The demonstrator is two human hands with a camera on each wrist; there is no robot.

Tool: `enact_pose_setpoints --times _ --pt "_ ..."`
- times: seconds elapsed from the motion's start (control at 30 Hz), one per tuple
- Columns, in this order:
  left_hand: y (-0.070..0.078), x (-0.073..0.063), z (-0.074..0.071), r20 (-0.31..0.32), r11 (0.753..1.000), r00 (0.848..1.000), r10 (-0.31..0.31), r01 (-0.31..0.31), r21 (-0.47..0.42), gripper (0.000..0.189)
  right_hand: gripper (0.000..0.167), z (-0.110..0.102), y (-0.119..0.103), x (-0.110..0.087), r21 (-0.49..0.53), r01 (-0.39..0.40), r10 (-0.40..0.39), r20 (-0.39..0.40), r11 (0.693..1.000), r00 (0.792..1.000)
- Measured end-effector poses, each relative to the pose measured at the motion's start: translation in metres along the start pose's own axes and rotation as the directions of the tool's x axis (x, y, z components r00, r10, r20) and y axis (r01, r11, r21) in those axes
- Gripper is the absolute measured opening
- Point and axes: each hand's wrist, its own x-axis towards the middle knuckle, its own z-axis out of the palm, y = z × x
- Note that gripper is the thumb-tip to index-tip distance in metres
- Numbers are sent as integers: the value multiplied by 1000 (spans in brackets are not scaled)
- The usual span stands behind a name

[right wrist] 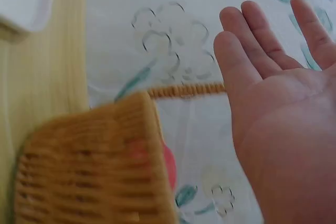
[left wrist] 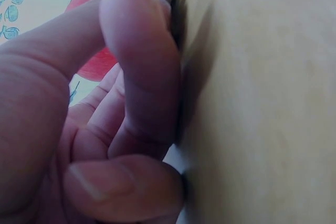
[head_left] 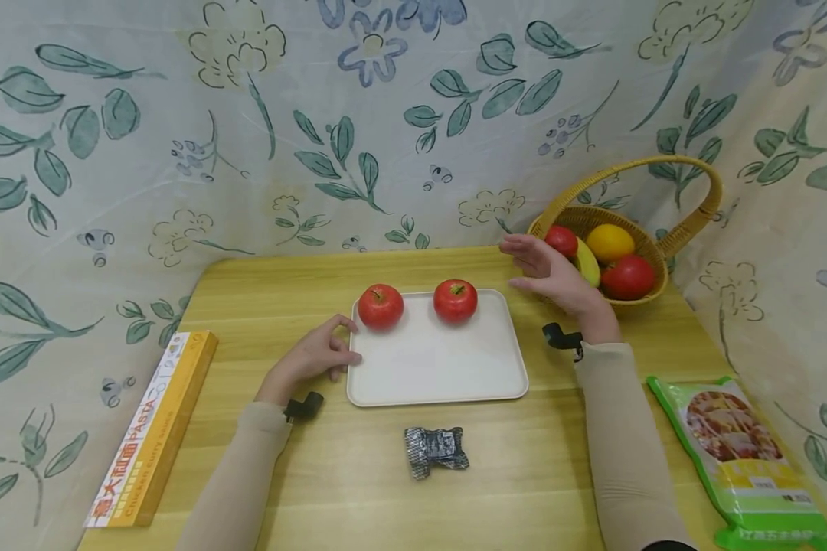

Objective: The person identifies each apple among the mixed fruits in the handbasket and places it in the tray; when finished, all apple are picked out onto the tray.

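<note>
Two red apples [head_left: 381, 307] stand along the back of a white tray [head_left: 434, 367]. My left hand [head_left: 317, 353] is at the tray's left edge, its thumb and index fingertips touching the rim with a gap between them. In the left wrist view, its fingers [left wrist: 149, 66] are loosely bent close to the tabletop. My right hand [head_left: 547, 272] is raised beside a wicker basket [head_left: 661, 279], fingers extended and palm bare. The basket holds a yellow orange-like fruit [head_left: 609, 243], a banana [head_left: 586, 264] and red fruits [head_left: 628, 277], partly hidden by the hand.
A crumpled dark patterned packet [head_left: 436, 450] lies in front of the tray. On the left is a yellow pasta box [head_left: 153, 428]; on the right lies a green food bag [head_left: 747, 459]. Floral cloth [head_left: 358, 138] hangs behind the wooden table [head_left: 276, 298].
</note>
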Motion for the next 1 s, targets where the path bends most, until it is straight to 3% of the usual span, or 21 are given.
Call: enact_pose_setpoints --times 0.17,0.3,0.4,0.5,0.6,0.7,0.8,1.0 --pt "2 -1 0 1 1000 1000 5 -5 -7 54 65 -33 -3 -23 82 72 -62 -110 994 992" --pt "1 0 0 1 1000 1000 6 -6 -7 54 67 -52 3 -36 100 72 -43 -267 992 963" --pt "-1 0 0 2 1000 1000 4 -4 -4 55 69 -64 10 -41 22 -1 10 -413 1000 911" --pt "-2 0 0 3 1000 1000 3 -3 -2 55 75 -75 17 -45 -68 -128 73 -530 989 845" --pt "-2 0 0 5 1000 1000 -3 3 5 56 84 -83 22 -48 -135 -247 116 -608 959 786" --pt "-3 -1 0 7 1000 1000 -6 6 11 57 91 -90 25 -47 -166 -314 135 -651 935 746" --pt "-3 -2 0 1 1000 1000 -6 5 11 56 94 -96 28 -47 -206 -340 123 -666 917 736" --pt "-1 -1 0 4 1000 1000 17 -17 15 58 98 -105 38 -54 -207 -391 171 -653 897 738"
